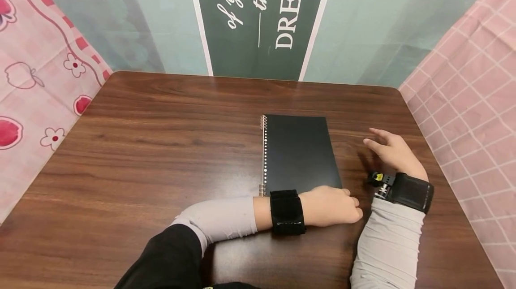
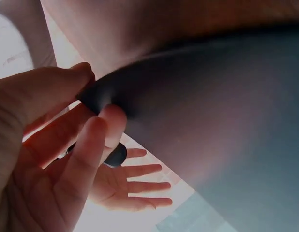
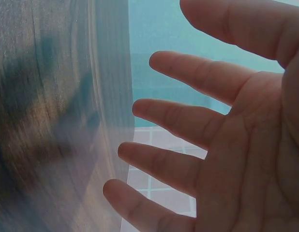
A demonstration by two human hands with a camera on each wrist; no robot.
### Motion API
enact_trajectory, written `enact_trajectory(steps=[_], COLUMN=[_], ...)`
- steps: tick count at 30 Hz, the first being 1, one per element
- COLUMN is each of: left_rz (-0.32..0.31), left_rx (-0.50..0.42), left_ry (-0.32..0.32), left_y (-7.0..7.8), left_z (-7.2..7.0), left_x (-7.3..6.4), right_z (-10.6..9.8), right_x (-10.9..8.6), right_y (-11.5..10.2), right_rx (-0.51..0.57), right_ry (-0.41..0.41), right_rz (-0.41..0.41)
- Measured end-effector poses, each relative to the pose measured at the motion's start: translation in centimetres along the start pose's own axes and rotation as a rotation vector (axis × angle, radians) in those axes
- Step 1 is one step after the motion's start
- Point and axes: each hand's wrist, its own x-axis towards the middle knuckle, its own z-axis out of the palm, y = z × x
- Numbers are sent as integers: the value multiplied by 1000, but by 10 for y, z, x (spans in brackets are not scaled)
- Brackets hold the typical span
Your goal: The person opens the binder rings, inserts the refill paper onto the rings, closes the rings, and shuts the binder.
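A spiral notebook (image 1: pixel 300 154) with a plain black cover lies on the wooden table, its white coil binding (image 1: pixel 264 154) along the left side. My left hand (image 1: pixel 330 206) reaches across the notebook's near edge to its near right corner. In the left wrist view, thumb and fingertips pinch the corner of the dark cover (image 2: pixel 188 111), which bends slightly there. Off to the notebook's right, my right hand (image 1: pixel 397 152) hovers over the table, holding nothing. Its fingers (image 3: pixel 188 72) are extended and spread apart in the right wrist view.
The brown wood-grain table (image 1: pixel 161 145) reaches back to a teal cloth with a dark lettered panel (image 1: pixel 262 20). Pink patterned cloth (image 1: pixel 44 78) borders the left side, and pink checked cloth (image 1: pixel 475 101) stands close beyond the right hand.
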Motion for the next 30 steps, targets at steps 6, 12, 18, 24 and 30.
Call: enact_trajectory(steps=[6,12,18,24,30], left_rz=[-15,-32,-93,-181,-244], left_rx=[-4,-72,-160,-143,-324], left_ry=[0,10,-2,55,75], left_y=[2,3,-3,-25,-49], left_z=[1,2,-3,-13,-13], left_x=[-2,-6,-19,-46,-80], right_z=[1,0,0,2,10], right_x=[2,2,2,3,10], right_y=[-4,-6,-17,-33,-50], right_rx=[-11,-32,-82,-105,-154], right_ry=[7,-6,-18,-21,-82], right_rz=[-9,0,-25,-64,-72])
